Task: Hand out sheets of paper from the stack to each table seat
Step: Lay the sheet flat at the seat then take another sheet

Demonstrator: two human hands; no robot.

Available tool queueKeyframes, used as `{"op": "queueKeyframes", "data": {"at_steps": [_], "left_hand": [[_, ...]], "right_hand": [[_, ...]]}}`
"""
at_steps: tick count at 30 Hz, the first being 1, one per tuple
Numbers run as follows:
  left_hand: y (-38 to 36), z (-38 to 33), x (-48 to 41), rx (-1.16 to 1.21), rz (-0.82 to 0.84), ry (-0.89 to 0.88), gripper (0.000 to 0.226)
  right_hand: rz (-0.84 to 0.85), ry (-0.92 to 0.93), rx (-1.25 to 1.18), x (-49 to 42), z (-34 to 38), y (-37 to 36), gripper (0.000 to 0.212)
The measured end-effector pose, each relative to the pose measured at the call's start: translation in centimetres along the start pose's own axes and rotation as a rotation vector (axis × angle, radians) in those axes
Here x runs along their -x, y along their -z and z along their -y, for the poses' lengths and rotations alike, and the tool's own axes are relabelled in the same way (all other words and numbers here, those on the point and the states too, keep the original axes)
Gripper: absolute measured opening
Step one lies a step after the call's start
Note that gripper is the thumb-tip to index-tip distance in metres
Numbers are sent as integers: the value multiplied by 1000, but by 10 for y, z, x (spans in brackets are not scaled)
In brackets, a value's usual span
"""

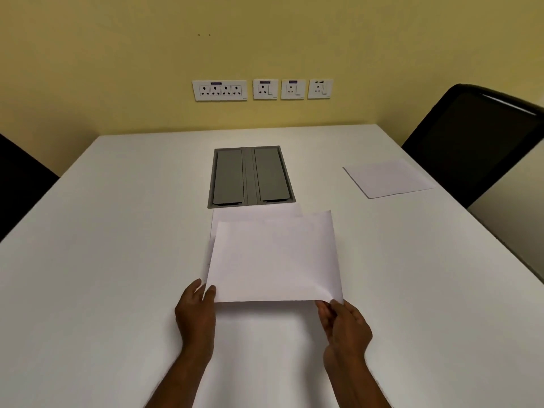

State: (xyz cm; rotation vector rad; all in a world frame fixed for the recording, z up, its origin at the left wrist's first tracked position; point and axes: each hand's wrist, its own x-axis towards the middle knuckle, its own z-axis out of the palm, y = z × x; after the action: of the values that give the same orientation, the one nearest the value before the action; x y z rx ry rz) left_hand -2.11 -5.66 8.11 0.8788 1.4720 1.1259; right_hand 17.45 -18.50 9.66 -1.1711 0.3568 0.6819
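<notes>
Sheet (273,260) lifted over the stack (253,214), long axis left-right, pinched at near corners by left hand (195,313) and right hand (344,325).

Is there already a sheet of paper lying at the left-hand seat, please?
No, the only delivered sheet lies by the right chair.

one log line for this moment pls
stage: lifting top sheet off stack | left hand: pinching left corner | right hand: pinching right corner | placed sheet: by right chair
</notes>
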Motion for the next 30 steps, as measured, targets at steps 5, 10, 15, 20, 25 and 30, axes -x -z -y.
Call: {"op": "queueKeyframes", "data": {"at_steps": [5,10,15,20,25,30], "left_hand": [[14,-14,45,45,73,46,28],[19,-16,98,90,139,74,29],[16,-7,151,51,227,112,29],[-1,0,209,-15,352,118,26],[-24,20,267,-129,485,68,24],[-35,58,310,-299,604,-7,24]], "right_hand": [[-41,51,34,34,23,38,17],[-120,113,47,66,44,90,5],[-227,164,46,94,62,157,5],[-368,219,86,121,75,233,9],[-507,281,106,142,80,308,2],[-632,288,121,148,86,366,9]]}}
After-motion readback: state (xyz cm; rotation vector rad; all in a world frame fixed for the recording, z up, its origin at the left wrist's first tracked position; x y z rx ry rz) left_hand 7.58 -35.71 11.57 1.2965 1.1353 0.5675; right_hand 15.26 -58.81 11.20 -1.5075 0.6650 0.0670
